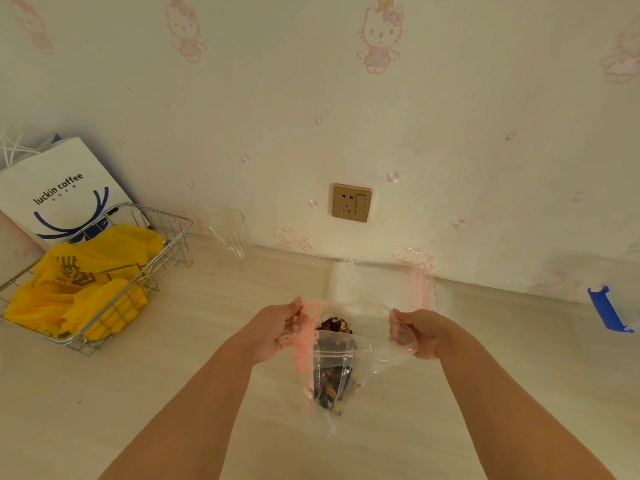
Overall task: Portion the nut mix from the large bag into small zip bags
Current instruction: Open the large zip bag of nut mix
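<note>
Wire basket (166, 252) with yellow bags at nine o'clock. At centre, large bag (377, 344) stretched between left hand (277, 329) and right hand (417, 332), both pinching its rim; nut mix (334, 382) inside.

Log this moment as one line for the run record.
left hand grips bag mouth | right hand grips other side | zip bag holds nut mix

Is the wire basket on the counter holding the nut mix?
No. The wire basket holds only yellow bags, while the nut mix sits in the clear zip bag both hands pinch.
</note>
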